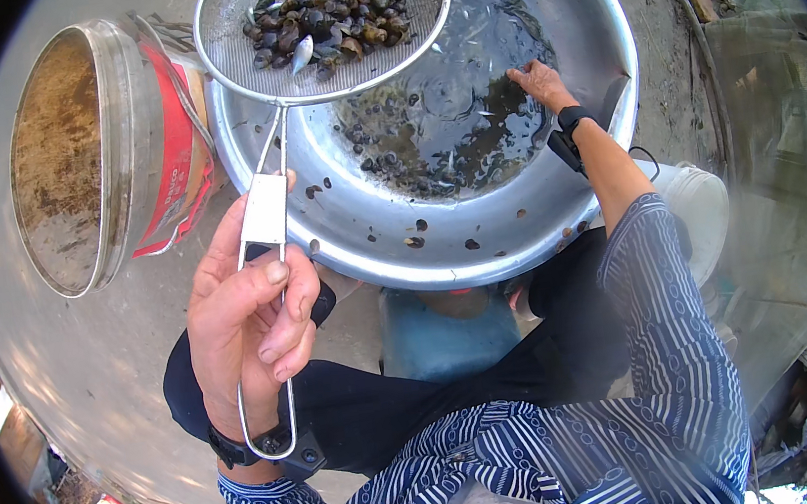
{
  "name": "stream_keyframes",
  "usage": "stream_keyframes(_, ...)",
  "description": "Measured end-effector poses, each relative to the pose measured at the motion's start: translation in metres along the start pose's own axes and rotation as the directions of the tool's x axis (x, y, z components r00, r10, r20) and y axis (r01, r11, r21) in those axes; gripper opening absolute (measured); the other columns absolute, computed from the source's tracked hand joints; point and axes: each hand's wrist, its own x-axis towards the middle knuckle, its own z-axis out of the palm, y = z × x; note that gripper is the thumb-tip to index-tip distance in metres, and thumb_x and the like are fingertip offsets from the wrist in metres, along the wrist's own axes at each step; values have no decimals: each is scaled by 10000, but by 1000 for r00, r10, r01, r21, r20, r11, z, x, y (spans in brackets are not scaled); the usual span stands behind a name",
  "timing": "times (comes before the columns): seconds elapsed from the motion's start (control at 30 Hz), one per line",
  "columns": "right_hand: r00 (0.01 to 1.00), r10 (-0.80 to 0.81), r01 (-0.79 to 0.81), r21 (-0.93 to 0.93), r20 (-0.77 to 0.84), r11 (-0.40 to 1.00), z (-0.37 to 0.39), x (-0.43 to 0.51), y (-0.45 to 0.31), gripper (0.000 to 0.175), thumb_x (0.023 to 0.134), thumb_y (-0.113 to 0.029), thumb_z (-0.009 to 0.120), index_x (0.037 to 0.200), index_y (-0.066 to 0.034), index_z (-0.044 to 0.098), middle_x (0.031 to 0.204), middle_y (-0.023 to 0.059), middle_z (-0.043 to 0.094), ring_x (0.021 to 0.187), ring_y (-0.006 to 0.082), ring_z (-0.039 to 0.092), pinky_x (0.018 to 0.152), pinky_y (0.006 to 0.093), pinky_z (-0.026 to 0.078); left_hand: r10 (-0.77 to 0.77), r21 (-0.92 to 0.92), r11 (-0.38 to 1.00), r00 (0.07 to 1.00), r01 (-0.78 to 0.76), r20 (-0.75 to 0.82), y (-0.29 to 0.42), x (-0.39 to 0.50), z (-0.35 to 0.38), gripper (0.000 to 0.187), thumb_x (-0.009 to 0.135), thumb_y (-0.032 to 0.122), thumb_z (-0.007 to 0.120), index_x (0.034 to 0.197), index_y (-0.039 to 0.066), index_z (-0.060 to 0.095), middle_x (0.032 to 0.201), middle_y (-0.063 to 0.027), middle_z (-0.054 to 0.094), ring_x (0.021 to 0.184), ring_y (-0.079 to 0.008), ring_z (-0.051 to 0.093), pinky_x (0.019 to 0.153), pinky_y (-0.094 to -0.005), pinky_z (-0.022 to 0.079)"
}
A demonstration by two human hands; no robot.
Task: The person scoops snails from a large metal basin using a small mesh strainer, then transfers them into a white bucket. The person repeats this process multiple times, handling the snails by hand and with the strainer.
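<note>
My left hand (253, 306) grips the wire handle of a round mesh skimmer strainer (232, 55), raised over the left far side of a large metal basin (403, 252). In the mesh lies a heap of dark snails (328, 18), with a small silvery fish (303, 54) on its near side. My right hand (541, 83) reaches over the dark water (455, 112) at the basin's right, fingertips pinched together at the surface; whether they hold something is too small to tell. More snails and tiny fish lie in the water, and several snails stick to the basin's sloping wall.
Left of the basin a large plastic bucket (116, 150) with a red band shows its stained inside. A white bucket (697, 211) stands at the right, behind my forearm. Between my legs is a blue object (450, 332). Netting (773, 157) and a long stick (692, 32) lie at the right.
</note>
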Motion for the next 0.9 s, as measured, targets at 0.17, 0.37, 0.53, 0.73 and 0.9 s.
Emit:
stream_keyframes(0.17,932,-359,294,-469,-53,833,52,-3,-8,700,796,-582,566,1150,16,478,1084,255,533,939,432,590,773,418,523,-37,54,998,992,44,-121,2,7,4,596,801,19,442,1366,-48,266,611,-146,525,321,-45,280,253,-188,256)
stream_keyframes(0.37,876,-479,470,-304,49,829,94,-72,-63,600,826,-549,554,1105,-28,451,923,243,543,791,383,632,645,405,545,-65,58,996,992,72,-111,2,6,5,593,806,24,448,1367,-48,266,599,-139,519,322,-41,283,255,-183,243)
stream_keyframes(0.53,720,-617,683,-165,318,712,135,-148,-92,552,850,-535,521,1088,-37,514,898,253,564,785,394,626,684,436,525,-40,29,999,999,41,-29,1,4,2,569,824,14,440,1368,-34,280,627,-143,517,328,-39,282,265,-178,250)
stream_keyframes(0.73,568,-523,595,121,635,794,160,-166,-116,607,763,-499,547,1144,-28,579,1080,190,626,952,338,621,792,417,512,-8,-32,999,997,11,81,-4,0,-9,483,858,-7,400,1336,-31,340,667,-135,512,344,-47,297,272,-179,281)
stream_keyframes(0.9,330,-312,-70,352,891,933,151,-161,-115,474,733,-479,620,977,-74,651,854,79,653,706,197,641,609,358,546,-18,-39,999,989,24,149,-6,-1,-16,439,872,-6,393,1310,-28,382,679,-136,520,348,-51,306,280,-181,300)
